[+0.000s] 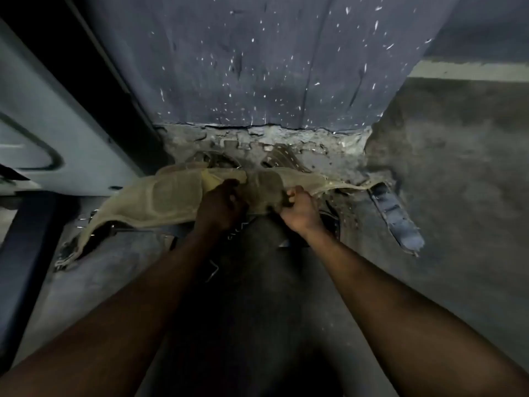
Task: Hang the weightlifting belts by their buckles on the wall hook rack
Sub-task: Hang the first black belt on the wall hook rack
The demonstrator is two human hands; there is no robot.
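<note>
With my left hand [220, 206] and right hand [300, 209] both curled round the middle of the tan belt [160, 196], its ends sagging either side, I fear a trailing end snagging the blue belt [398, 217] right of them.

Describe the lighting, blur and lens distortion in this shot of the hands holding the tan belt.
Head view: dim overall, the lower frame nearly black; the right hand catches more light than the left hand, both gripping the tan belt. Head view: soft throughout, the blue belt on the floor lacks fine detail. Head view: wide-angle bending slants the wall toward the edges.
</note>
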